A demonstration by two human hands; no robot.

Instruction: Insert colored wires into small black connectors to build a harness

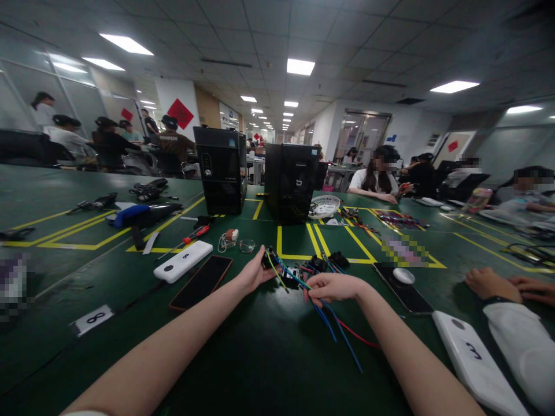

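Observation:
Out in front of me, my left hand [255, 271] is closed round a small black part [266, 261] with wires coming off it. Fingers pinched, my right hand [332, 287] grips a bundle of blue, green and red wires [326, 321]. The loose blue and red ends hang down below that hand. Between both hands is a black block with a white label [291, 278]. Its join to the wires is too small to make out. Just beyond lie black connectors [339, 259] with more wires on the green table [260, 364].
Left of my hands lie a phone [202, 282], a white power bank [183, 262], a screwdriver [196, 233] and glasses [247, 246]. Two black computer cases [220, 173] stand ahead. On the right are another phone [401, 289], a second power bank [474, 358] and a co-worker's hands [494, 284].

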